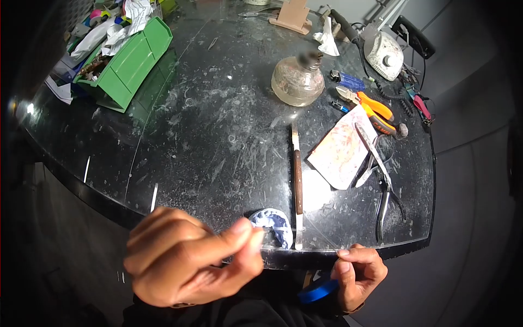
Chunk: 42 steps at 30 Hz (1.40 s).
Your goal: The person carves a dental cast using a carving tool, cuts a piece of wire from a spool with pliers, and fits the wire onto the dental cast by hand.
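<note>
My left hand [190, 259] is raised near the table's front edge, thumb and forefinger pinched on a thin, pale strand that is hard to see. Just beyond those fingertips lies a dental cast [282, 231], a horseshoe of teeth in white and blue-grey, partly covered by the hand. My right hand [360, 275] is at the front edge with thumb and forefinger pressed together. A fine line [321, 233] runs up and left from its fingertips. Against this hand sits a blue ring-shaped roll [318, 292]. A brown-handled spatula [297, 182] lies between the hands, beyond them.
Right of the spatula are a stained paper [340, 150], metal pliers [384, 210], orange-handled cutters [376, 106] and a blue lighter [347, 80]. Behind stands a glass spirit burner [297, 82]. A filled green bin [131, 68] occupies the far left; a white device [384, 54] stands far right.
</note>
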Each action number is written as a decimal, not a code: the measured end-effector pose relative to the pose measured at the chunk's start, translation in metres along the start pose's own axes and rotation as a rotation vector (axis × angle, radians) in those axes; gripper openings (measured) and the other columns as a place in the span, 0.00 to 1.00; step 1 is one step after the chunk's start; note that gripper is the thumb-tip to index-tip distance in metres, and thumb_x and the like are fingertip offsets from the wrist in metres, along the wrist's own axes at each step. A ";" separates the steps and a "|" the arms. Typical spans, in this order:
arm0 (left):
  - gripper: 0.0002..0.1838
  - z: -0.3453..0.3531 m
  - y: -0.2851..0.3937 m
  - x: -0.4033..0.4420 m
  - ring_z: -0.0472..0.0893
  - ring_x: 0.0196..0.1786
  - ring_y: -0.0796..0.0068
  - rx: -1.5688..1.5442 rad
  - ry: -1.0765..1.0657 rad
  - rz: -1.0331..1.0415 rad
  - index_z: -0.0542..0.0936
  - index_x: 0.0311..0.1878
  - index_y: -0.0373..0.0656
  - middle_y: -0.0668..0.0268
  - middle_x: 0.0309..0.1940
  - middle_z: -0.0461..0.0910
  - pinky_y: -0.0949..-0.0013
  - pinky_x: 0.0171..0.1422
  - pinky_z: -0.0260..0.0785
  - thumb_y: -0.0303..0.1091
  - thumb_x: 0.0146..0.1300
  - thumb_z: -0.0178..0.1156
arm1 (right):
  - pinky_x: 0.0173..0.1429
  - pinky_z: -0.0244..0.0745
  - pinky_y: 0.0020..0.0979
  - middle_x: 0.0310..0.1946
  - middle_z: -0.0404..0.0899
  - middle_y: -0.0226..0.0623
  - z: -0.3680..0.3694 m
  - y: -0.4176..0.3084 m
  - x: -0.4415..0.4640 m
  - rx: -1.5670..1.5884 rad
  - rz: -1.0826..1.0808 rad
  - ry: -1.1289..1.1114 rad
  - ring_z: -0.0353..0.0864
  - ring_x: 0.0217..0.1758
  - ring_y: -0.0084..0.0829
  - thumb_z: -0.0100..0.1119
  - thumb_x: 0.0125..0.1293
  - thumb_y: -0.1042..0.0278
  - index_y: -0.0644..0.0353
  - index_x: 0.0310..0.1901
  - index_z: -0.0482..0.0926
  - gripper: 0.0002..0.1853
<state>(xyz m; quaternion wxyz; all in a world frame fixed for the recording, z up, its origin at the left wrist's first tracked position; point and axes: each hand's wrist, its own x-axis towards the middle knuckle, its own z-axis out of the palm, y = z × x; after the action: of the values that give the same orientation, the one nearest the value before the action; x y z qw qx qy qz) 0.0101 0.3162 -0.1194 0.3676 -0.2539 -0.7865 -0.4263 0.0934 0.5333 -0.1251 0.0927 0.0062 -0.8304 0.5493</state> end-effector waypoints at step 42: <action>0.18 -0.021 -0.006 -0.055 0.73 0.28 0.80 -0.165 -0.558 -0.401 0.82 0.42 0.36 0.68 0.29 0.73 0.79 0.27 0.66 0.27 0.45 0.72 | 0.19 0.60 0.19 0.16 0.77 0.37 0.063 0.033 -0.048 -0.045 0.019 0.234 0.69 0.13 0.19 0.61 0.52 0.80 0.69 0.42 0.80 0.13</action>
<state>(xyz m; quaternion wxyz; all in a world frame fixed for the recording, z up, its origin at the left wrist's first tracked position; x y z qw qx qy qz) 0.0464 0.2904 -0.1590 0.0258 -0.2300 -0.8539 -0.4662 0.1281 0.4843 -0.1867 0.1838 -0.0677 -0.8261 0.5284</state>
